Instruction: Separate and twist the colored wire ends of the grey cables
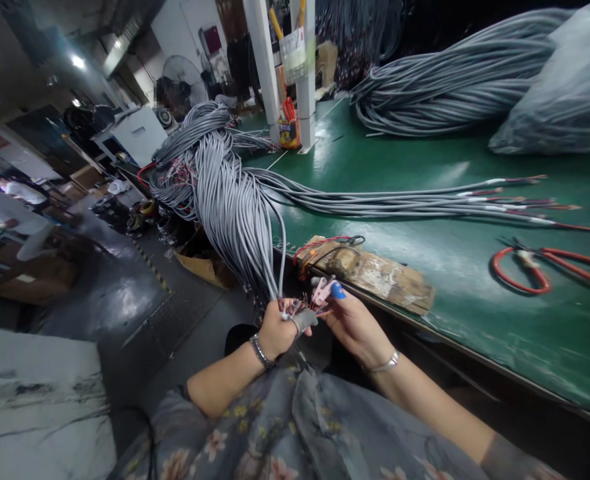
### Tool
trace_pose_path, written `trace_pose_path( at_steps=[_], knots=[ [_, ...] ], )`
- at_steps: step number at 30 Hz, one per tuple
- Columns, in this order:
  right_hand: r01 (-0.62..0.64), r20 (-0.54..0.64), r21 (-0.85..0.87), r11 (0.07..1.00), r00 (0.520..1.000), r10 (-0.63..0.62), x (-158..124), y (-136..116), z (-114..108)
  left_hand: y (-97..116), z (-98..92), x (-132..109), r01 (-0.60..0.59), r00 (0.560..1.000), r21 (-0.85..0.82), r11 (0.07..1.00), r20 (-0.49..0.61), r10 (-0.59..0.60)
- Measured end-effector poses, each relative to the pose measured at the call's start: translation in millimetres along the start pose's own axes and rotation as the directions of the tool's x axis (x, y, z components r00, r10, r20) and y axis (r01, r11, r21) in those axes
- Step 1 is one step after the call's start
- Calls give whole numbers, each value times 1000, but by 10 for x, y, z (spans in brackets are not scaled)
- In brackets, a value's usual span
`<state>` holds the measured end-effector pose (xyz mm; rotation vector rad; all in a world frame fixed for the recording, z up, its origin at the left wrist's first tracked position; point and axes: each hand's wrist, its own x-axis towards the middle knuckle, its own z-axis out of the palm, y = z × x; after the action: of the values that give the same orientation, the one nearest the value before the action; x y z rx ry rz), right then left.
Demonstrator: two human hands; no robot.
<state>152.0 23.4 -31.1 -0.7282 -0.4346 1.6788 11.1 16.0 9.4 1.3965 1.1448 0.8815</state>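
Cable ends (305, 321) are sitting between my hands, just beside the green surface (405, 163).
In the head view, my left hand (276, 331) is clamping them and my right hand (353, 325) is pinching a pink clip (321, 292) near the fine wires (293, 306); keeping the left grip firm should be steadying them. A clear pouch (295, 59) is holding yellow-handled tools (276, 23); a translucent bag (557, 100) is apparently covering part of the grey coil (449, 80).
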Motion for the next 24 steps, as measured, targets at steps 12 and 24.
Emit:
trace_pose_path(
  at_steps=[12, 24],
  knots=[
    [-130, 129, -76, 989, 982, 139, -75, -32, -48, -12, -57, -62, 53, 999, -8, 999, -8, -53],
    [96, 162, -461, 882, 987, -23, -290, 45, -26, -172, -212, -14, -263, 947, 432, 862, 288, 145]
  ],
)
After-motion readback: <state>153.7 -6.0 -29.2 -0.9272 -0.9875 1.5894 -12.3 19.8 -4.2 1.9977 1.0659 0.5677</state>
